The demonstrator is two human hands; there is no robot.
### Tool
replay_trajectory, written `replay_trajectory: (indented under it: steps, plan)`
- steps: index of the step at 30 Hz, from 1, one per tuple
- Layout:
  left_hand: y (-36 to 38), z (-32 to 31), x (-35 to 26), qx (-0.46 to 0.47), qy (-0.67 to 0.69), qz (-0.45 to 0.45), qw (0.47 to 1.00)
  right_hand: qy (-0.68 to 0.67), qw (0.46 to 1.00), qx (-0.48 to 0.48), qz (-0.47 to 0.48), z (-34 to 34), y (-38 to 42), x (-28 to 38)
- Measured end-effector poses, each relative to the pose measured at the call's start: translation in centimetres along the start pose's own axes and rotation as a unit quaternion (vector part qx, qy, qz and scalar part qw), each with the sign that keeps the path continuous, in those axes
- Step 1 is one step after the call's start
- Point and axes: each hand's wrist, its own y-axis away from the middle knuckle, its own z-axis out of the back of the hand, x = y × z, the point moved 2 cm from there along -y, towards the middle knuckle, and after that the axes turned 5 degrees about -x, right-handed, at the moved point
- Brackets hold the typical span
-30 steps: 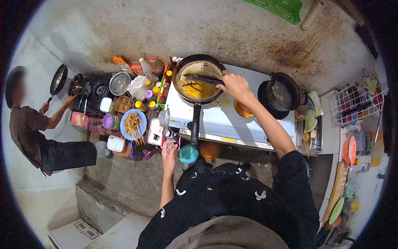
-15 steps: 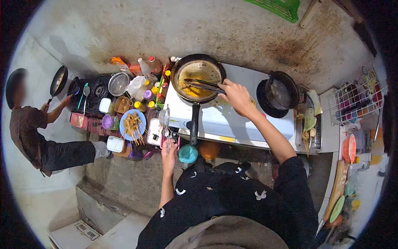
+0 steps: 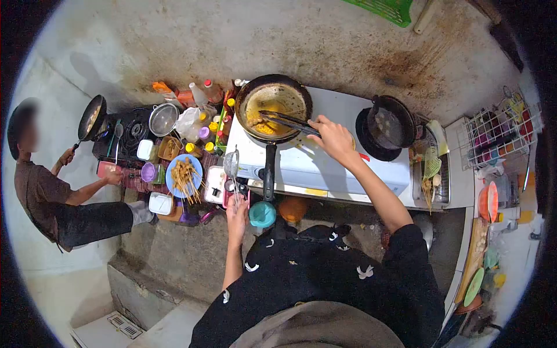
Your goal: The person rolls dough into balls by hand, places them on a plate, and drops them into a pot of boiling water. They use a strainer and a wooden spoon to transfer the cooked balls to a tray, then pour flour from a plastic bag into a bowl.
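My right hand is closed around black tongs, which reach over the rim of a frying pan on the white stove. The tongs' tips touch yellow-brown food lying in the pan's yellow oil. My left hand grips the handle of a small mesh strainer, its mesh end pointing away from me, left of the pan's black handle. Below the strainer, close to my left hand, are a pink-edged tray and a turquoise cup.
A dark wok sits on the stove's right side. Skewers lie on a blue plate at left, among bottles and tubs. Another person stands far left, holding a frying pan. A wire rack is at right.
The tongs' tips have shifted slightly within the pan. The other person's pan has moved right, and one of their hands has moved down to a reddish container. My left hand stays nearly still.
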Motion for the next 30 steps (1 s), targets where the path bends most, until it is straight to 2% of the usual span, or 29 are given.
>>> replay_trajectory:
  steps: [7, 19, 22, 28, 30]
  plan:
    - [0.1, -0.3, -0.2, -0.018, 0.016, 0.022, 0.999, -0.008, 0.999, -0.034, 0.036, -1.8, 1.0, -1.1]
    - [0.3, -0.4, -0.6, -0.007, 0.033, 0.016, 0.999, -0.033, 0.999, -0.020, -0.008, -0.1, 0.2, -0.3]
    - [0.4, -0.6, -0.5, -0.017, 0.028, 0.030, 0.999, -0.021, 1.000, 0.000, 0.010, 0.2, -0.6, -0.2]
    - [0.5, -0.2, -0.2, -0.035, 0.071, 0.025, 0.997, -0.014, 1.000, 0.008, 0.000, 0.9, 0.8, 0.0]
    - [0.1, 0.1, 0.2, -0.018, 0.013, -0.018, 1.000, -0.020, 1.000, 0.004, 0.004, 0.0, 1.1, -0.6]
